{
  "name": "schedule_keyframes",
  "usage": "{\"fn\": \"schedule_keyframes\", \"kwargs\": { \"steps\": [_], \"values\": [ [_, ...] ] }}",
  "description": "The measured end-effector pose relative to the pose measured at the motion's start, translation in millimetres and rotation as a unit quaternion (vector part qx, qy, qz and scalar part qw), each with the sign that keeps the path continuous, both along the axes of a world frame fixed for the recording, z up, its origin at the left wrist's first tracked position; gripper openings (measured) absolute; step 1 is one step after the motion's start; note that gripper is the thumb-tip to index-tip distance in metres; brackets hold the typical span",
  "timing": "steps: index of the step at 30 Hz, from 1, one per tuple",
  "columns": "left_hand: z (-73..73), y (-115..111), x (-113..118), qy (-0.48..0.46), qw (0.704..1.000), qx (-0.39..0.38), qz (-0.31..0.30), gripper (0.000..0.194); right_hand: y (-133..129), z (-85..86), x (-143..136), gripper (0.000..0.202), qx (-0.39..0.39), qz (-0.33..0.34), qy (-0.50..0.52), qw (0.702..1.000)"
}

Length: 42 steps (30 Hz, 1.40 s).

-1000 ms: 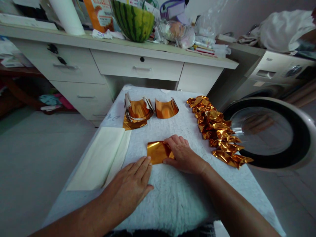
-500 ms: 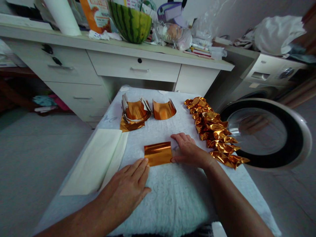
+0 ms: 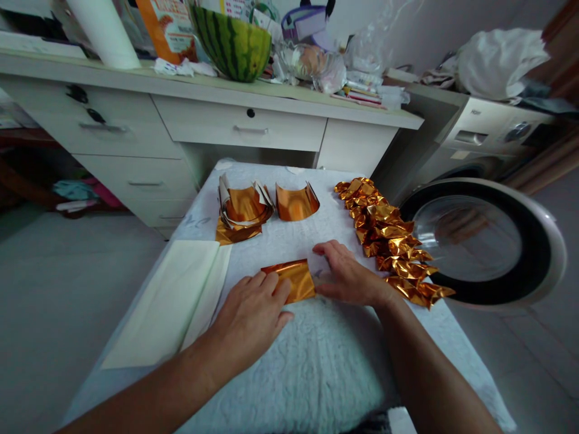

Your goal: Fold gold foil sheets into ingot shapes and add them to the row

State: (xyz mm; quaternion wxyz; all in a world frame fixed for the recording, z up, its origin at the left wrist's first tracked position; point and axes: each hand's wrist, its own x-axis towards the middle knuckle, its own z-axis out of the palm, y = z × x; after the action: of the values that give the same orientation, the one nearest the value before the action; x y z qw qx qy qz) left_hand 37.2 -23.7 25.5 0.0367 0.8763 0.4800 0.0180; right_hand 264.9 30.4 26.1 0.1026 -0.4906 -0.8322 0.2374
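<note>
A small copper-gold foil sheet (image 3: pixel 302 281) lies on the cloth-covered table between my hands. My left hand (image 3: pixel 253 310) rests over its left part, fingers slightly bent and covering that edge. At the right edge, my right hand (image 3: pixel 348 274) has its thumb near the lower corner and its fingers spread away from the thumb. A pale, see-through strip shows between that thumb and fingers. Farther back stand a curled stack of foil sheets (image 3: pixel 244 205) and a single curled foil sheet (image 3: pixel 297 204). Twisted foil pieces (image 3: pixel 389 235) form a row on the right.
Folded cream paper (image 3: pixel 167 301) lies along the table's left side. Behind the table is a white desk (image 3: pixel 217 117) bearing a cut watermelon (image 3: pixel 233 45), a paper roll (image 3: pixel 106 33) and plastic bags. A washing machine's open round door (image 3: pixel 479 241) stands at the right.
My left hand has slid right and up onto the foil sheet, covering its left part. My right hand has stayed at the right edge. The view has shifted slightly.
</note>
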Motion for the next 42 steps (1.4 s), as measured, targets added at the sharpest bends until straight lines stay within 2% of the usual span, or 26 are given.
{"fn": "schedule_keyframes", "kwargs": {
  "steps": [5, 9, 13, 18, 22, 26, 28, 32, 37, 42],
  "values": [
    [-9.1, 4, -5, -0.061, 0.998, 0.022, -0.022, 0.03, -4, 11.5, -4, 0.037, 0.014, 0.02, 0.06, 0.998],
    [-16.2, 6, -7, -0.086, 0.996, 0.017, -0.035, 0.026, -7, 15.6, -11, 0.035, -0.012, 0.071, 0.053, 0.996],
    [-21.7, 4, -6, -0.078, 0.996, 0.042, -0.029, 0.03, -7, 7.5, -16, 0.038, -0.017, 0.106, 0.006, 0.994],
    [-19.8, 5, -6, -0.097, 0.995, 0.027, -0.022, 0.032, -8, -1.7, -21, 0.03, 0.016, 0.098, -0.007, 0.995],
    [-20.4, 6, -8, -0.126, 0.992, 0.017, -0.016, 0.031, -8, 1.0, -22, 0.021, 0.025, 0.096, 0.0, 0.995],
    [-25.2, 8, -12, -0.159, 0.987, 0.012, -0.016, 0.019, -8, 5.4, -23, 0.012, 0.024, 0.099, 0.008, 0.995],
    [-26.0, 10, -13, -0.182, 0.983, 0.005, -0.019, 0.014, -8, 5.6, -23, 0.012, 0.028, 0.102, 0.014, 0.994],
    [-22.9, 12, -15, -0.212, 0.977, -0.025, -0.019, 0.018, -7, 0.0, -23, 0.015, 0.023, 0.11, 0.027, 0.993],
    [-16.8, 12, -15, -0.198, 0.979, -0.051, 0.01, 0.016, -4, -7.1, -24, 0.011, 0.005, 0.126, 0.047, 0.991],
    [-17.8, 14, -18, -0.195, 0.977, -0.084, 0.032, 0.021, -3, -2.7, -23, 0.01, -0.012, 0.128, 0.058, 0.99]
  ]
}}
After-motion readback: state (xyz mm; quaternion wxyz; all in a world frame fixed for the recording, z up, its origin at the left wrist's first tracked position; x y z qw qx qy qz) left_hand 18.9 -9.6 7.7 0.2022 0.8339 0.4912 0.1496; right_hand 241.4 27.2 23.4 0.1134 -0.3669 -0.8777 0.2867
